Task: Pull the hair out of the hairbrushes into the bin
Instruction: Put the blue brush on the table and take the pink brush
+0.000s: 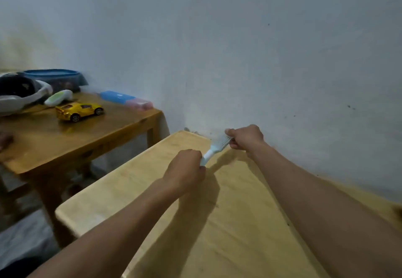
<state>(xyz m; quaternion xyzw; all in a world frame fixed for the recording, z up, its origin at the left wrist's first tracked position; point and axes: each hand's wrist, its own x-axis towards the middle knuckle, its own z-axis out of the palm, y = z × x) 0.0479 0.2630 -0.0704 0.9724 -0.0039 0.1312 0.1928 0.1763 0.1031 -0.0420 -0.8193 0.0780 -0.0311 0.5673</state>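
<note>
A pale blue hairbrush (214, 148) is held above the far end of a light wooden table (139, 182), close to the wall. My left hand (188, 169) is closed around its handle. My right hand (247, 137) pinches at the bristle head, its fingers closed over the far end. Any hair in the bristles is too small and blurred to make out. No bin is in view.
A darker wooden table (65, 138) stands to the left with a yellow toy car (79, 110), a blue and pink case (126, 99), a white-green object (58, 97), a blue basin (56, 77) and a grey-black item (17, 92). A grey wall (282, 60) runs behind.
</note>
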